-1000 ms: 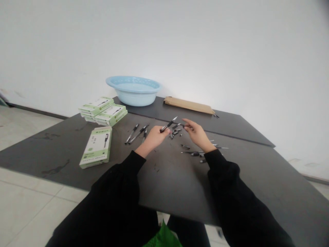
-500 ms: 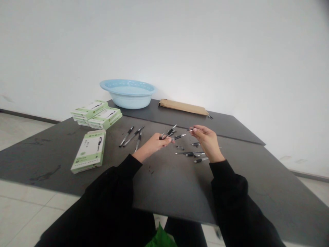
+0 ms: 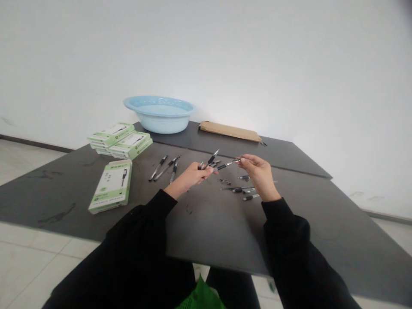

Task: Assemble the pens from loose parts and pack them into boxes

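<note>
Head view: your left hand [image 3: 197, 175] grips a slim black-and-silver plastic pen [image 3: 222, 167], plus another, above the flat dark-grey table [image 3: 212, 231]; your right hand [image 3: 257, 171] pinches a small slender dark piece [image 3: 237, 160], maybe touching the pen. Looks like fitting; next calls for straight alignment.

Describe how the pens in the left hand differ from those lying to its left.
The held pens are gripped in the left hand; the loose pens lie on the table. Two of the held pens show pale pointed tips; the loose pens have dark far ends. Both sets have black parts.
</note>
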A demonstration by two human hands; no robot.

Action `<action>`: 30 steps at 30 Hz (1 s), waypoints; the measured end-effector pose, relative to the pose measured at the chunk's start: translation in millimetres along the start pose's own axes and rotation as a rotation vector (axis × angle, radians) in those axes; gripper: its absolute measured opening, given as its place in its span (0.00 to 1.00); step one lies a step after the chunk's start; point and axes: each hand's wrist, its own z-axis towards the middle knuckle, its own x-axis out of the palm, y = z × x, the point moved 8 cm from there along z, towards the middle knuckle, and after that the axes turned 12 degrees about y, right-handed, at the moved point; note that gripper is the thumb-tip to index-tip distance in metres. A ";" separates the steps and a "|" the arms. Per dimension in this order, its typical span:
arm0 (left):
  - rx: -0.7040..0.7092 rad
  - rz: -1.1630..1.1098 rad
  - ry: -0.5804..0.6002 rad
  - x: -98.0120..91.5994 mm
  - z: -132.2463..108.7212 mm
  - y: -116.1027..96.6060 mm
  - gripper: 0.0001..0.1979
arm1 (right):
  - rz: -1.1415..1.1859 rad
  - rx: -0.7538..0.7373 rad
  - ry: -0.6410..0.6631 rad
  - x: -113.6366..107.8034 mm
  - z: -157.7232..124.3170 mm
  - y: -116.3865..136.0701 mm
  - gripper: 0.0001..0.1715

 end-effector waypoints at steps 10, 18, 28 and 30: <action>-0.010 0.007 0.010 3.0 0.2 0.1 0.23 | -0.041 0.082 0.045 14.1 -3.1 -7.6 0.22; -0.018 0.117 -0.012 2.5 -2.3 -3.1 0.23 | -0.018 0.119 0.090 21.8 -6.0 -13.1 0.21; 0.017 0.089 0.033 2.1 -4.3 -3.1 0.19 | 0.031 0.134 0.149 26.9 -12.0 -18.5 0.19; 0.018 0.055 0.047 4.2 -3.0 -3.9 0.19 | 0.047 0.149 0.203 27.3 -8.2 -19.8 0.19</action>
